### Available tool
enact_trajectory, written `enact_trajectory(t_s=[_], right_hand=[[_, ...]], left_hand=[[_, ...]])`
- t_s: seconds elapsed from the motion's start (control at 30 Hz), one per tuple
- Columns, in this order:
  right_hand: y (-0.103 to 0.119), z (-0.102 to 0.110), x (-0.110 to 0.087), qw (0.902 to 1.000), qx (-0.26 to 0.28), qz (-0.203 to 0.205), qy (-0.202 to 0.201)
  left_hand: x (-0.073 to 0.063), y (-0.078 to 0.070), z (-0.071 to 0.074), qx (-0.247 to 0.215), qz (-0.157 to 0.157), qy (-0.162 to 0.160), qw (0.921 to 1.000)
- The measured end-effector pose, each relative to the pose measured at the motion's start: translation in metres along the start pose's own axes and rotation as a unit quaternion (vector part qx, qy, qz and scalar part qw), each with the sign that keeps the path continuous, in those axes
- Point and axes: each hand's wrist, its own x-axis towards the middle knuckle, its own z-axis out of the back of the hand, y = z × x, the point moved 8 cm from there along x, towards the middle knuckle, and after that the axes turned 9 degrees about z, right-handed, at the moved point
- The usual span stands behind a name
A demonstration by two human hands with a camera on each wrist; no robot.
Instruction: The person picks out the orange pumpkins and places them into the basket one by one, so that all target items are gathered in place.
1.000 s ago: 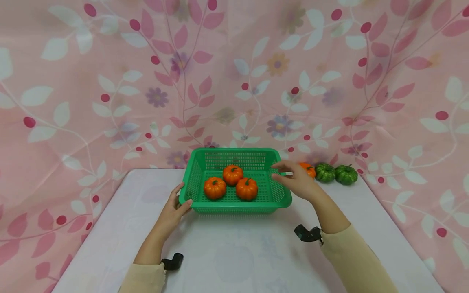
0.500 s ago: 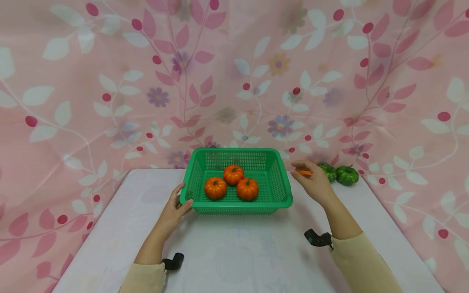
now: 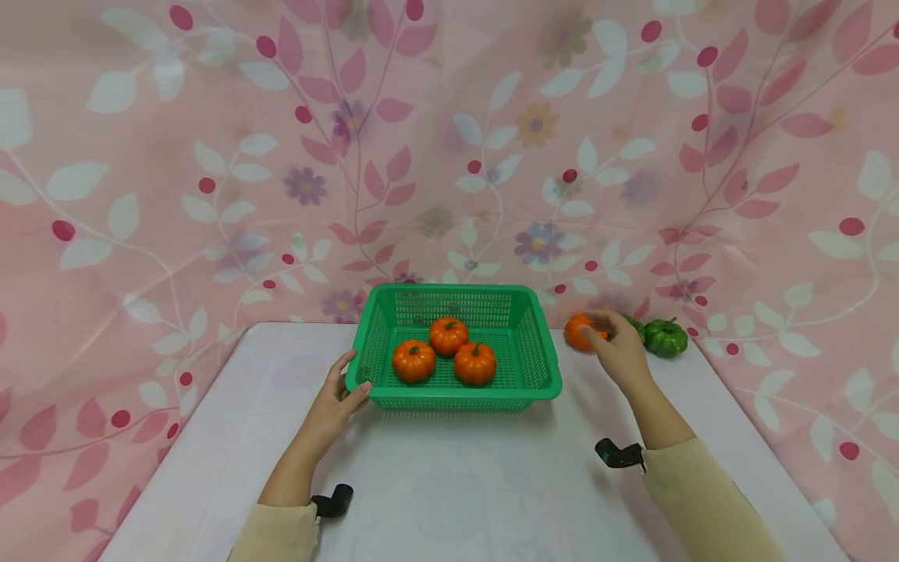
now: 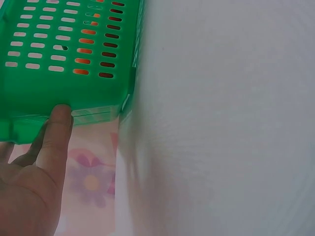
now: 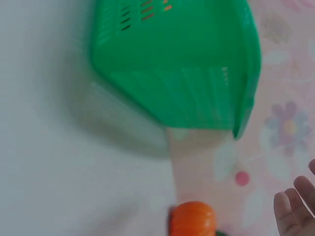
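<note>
Three small orange pumpkins [image 3: 448,336] sit inside a green plastic basket [image 3: 452,403] with slotted walls. My left hand [image 3: 330,410] holds the basket's near left corner, the thumb at the front and the other fingers along the side. In the left wrist view, one finger [image 4: 60,118] touches the basket wall. Right of the basket, another orange pumpkin [image 3: 577,332] stands on the table. My right hand [image 3: 621,351] is in front of it in the head view, partly covering it. The right wrist view shows this pumpkin [image 5: 192,219] apart from the loosely bent fingers [image 5: 306,189].
Two green pumpkins stand at the table's far right; the outer green pumpkin [image 3: 665,338] is plain to see, the other mostly behind my right hand. A pink floral cloth [image 3: 449,156] hangs behind the white table [image 3: 449,484].
My right hand has moved right, from over the basket's right edge to the orange pumpkin outside, now covering one green pumpkin. My left hand and the basket have stayed in place.
</note>
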Motion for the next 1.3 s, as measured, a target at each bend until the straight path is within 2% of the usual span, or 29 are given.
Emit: enact_trajectory(t_s=[0.23, 0.43, 0.8, 1.03, 1.3], right_hand=[[-0.053, -0.006, 0.008, 0.9963, 0.027, -0.081, -0.009], [-0.082, -0.007, 0.010, 0.9945, 0.023, -0.100, -0.024], [-0.094, -0.006, 0.025, 0.9939, 0.001, -0.099, -0.049], [-0.104, -0.013, 0.035, 0.9929, -0.003, -0.117, -0.024], [-0.108, -0.019, 0.037, 0.9908, -0.020, -0.134, 0.004]], left_hand=[[0.001, 0.003, 0.000, -0.001, 0.000, -0.003, 1.0000], [0.003, 0.005, 0.000, 0.001, -0.002, -0.002, 1.0000], [0.003, 0.003, 0.001, 0.009, -0.011, -0.004, 0.9999], [0.002, 0.003, 0.001, 0.001, -0.004, 0.000, 1.0000], [0.000, 0.000, 0.000, -0.003, -0.002, -0.001, 1.0000]])
